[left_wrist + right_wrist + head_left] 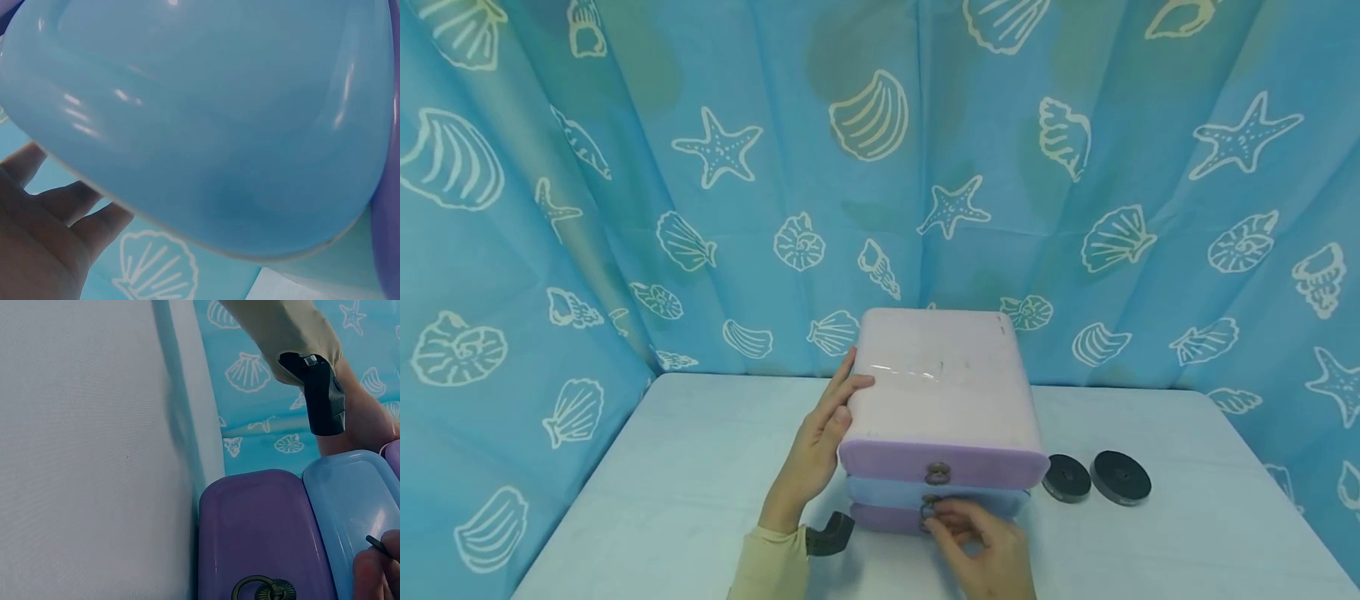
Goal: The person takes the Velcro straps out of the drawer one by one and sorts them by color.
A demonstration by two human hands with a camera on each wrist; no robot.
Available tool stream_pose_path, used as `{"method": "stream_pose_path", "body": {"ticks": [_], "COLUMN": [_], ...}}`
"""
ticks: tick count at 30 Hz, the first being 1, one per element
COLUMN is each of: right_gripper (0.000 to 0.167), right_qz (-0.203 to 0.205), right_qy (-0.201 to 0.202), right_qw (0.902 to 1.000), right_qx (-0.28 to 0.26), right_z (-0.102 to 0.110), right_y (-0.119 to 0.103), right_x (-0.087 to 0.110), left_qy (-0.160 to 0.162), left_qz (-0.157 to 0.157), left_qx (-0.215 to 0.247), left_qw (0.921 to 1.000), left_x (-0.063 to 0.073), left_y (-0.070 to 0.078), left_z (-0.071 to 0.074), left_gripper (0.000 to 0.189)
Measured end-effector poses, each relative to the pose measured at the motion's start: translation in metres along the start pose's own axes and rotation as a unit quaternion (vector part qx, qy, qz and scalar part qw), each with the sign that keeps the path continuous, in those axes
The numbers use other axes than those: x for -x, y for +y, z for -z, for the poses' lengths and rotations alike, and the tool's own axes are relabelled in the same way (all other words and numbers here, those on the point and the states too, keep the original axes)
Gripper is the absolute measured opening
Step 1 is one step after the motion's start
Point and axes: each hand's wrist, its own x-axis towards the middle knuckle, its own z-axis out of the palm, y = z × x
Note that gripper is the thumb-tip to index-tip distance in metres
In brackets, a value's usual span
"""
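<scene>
A small chest of drawers (943, 383) with a pale pink top stands on the table. Purple fronts sit above and below its blue middle drawer (887, 489). My left hand (812, 450) rests on the chest's left side, fingers extended toward the top edge; the left wrist view shows the fingers (103, 228) along the rim of the glossy blue side. At the front, my right hand (985, 546) pinches the bronze ring pull (928, 507) of the blue drawer. In the right wrist view, another ring pull (250, 579) hangs on the bottom purple drawer (262, 519).
Two flat black discs (1066, 478) lie on the white table (700, 467) just right of the chest. A blue curtain (820, 192) with shell and starfish prints hangs behind and at the sides. A black wrist mount (830, 536) juts from the left sleeve.
</scene>
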Motion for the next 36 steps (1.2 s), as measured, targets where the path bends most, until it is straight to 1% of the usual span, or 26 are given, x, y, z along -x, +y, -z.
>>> {"method": "stream_pose_path", "body": {"ticks": [3, 6, 20, 26, 29, 33, 34, 36], "right_gripper": [0.03, 0.031, 0.033, 0.032, 0.032, 0.032, 0.032, 0.032], "right_qz": [-0.008, -0.009, 0.015, 0.004, 0.008, 0.011, 0.011, 0.008], "right_qy": [0.002, 0.0, -0.009, -0.021, -0.025, -0.028, -0.029, -0.03], "right_qw": [1.0, 1.0, 0.9998, 0.9997, 0.9996, 0.9995, 0.9995, 0.9995], "right_qx": [-0.003, -0.001, -0.008, -0.008, -0.011, -0.012, -0.011, -0.011], "right_z": [-0.0003, 0.0002, 0.0027, 0.0055, 0.0065, 0.007, 0.007, 0.007], "right_y": [0.0002, 0.0007, 0.0013, -0.0018, -0.0027, -0.0029, -0.0029, -0.0031], "right_x": [0.0011, 0.0019, 0.0031, 0.0018, 0.0008, 0.0001, 0.0001, 0.0001], "left_qy": [0.0, 0.001, -0.001, -0.007, -0.02, -0.046, -0.051, -0.055], "left_qz": [0.001, 0.003, 0.0, -0.002, -0.016, -0.041, -0.044, -0.04], "left_qx": [0.001, 0.001, 0.008, 0.005, 0.004, 0.011, 0.016, 0.028], "left_qw": [1.0, 1.0, 1.0, 1.0, 0.9997, 0.9981, 0.9976, 0.9973], "left_x": [0.0003, 0.0007, 0.0014, 0.001, 0.0018, 0.0026, 0.0027, 0.0026], "left_y": [-0.0005, -0.0016, -0.0015, -0.0013, -0.0019, -0.0047, -0.0051, -0.0046], "left_z": [0.0, -0.0004, -0.0007, 0.0, 0.0013, 0.0036, 0.004, 0.0041], "left_gripper": [0.038, 0.039, 0.039, 0.04, 0.051, 0.086, 0.091, 0.094]}}
